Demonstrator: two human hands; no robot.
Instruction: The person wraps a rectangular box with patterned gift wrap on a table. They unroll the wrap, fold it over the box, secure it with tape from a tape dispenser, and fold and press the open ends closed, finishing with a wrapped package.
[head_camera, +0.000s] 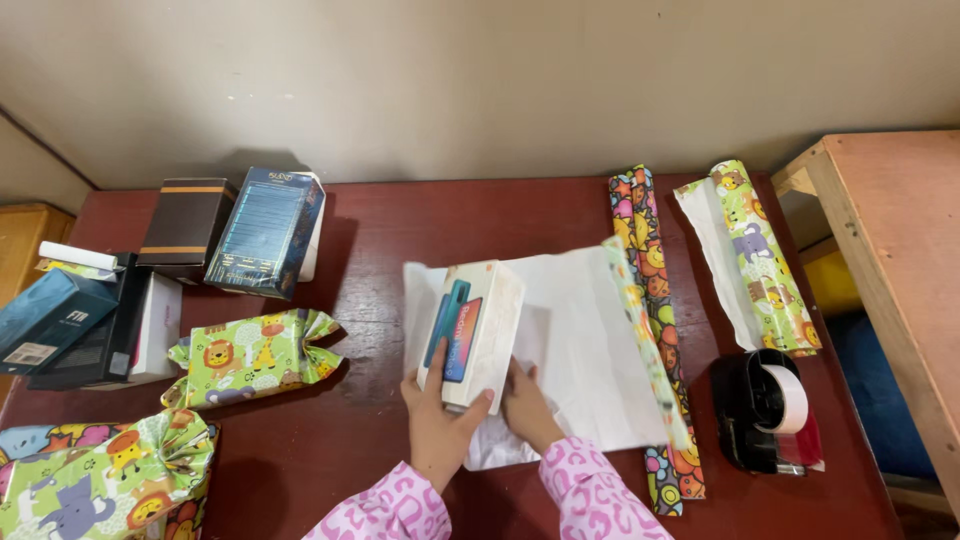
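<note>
Head view: a white phone box (472, 333) stands on edge on white paper (580, 350) at table (420, 220) centre, long axis from 6 to 12 o'clock. Left hand (440, 425) grips its near end; right hand (527, 408) presses flat on the paper beside it.

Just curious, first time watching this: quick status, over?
Left hand gripping white phone box. Right hand pressing wrapping sheet beside it. Paper rolls, tape dispenser off right, clear.
</note>
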